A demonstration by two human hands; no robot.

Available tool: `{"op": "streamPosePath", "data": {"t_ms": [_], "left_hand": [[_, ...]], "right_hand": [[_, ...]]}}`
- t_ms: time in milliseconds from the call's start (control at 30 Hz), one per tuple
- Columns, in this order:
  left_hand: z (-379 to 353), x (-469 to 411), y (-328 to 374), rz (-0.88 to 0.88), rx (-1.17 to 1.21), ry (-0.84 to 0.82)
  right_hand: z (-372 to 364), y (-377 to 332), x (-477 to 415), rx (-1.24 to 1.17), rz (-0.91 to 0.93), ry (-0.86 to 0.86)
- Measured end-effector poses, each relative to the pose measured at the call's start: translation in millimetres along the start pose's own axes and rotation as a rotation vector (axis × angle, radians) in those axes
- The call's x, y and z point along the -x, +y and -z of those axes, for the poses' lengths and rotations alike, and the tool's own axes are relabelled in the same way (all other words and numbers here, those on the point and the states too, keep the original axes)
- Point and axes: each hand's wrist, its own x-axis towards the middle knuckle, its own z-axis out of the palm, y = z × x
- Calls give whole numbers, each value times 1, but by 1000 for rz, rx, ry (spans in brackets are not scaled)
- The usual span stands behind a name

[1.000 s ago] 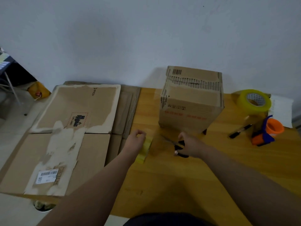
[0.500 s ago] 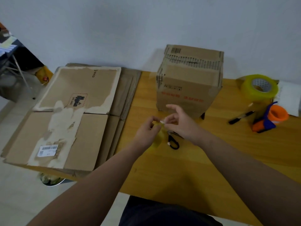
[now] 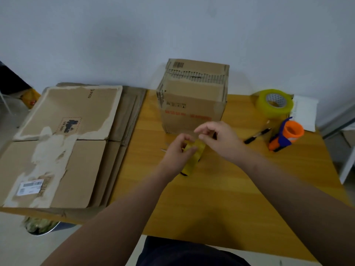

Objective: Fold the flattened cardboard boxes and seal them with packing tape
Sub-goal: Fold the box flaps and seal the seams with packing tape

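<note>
Tape strip (image 3: 192, 160) hangs limp over the table (image 3: 221, 192) before the folded box (image 3: 192, 104), pinched in my left grip (image 3: 179, 151). Whether my right grip (image 3: 217, 137) holds its top, I cannot tell. Light, floppy and sticky, I judge; best held taut by its ends.

Your folded box (image 3: 193, 104) stands upright, far centre. Flattened boxes (image 3: 63, 143) lie stacked left, the tape roll (image 3: 274, 102) far right. Your left hand (image 3: 178, 152) pinches a yellow tape strip (image 3: 192, 162).
</note>
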Motion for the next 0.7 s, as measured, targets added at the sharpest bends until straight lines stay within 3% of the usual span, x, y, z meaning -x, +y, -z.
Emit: {"op": "streamPosePath", "data": {"t_ms": [133,333,533,700], "left_hand": [[-16,-1,3,-25,-55,7],[-23,-8,11,-148,-367,31],[-37,-26,2,-184,-633,-129],[-66,-37,-2,-283,-807,-245]], "right_hand": [[2,13,5,-21,-34,63],[-5,31,7,69,-96,131],[5,58,19,426,-225,-50],[20,85,44,493,-372,-157]]}}
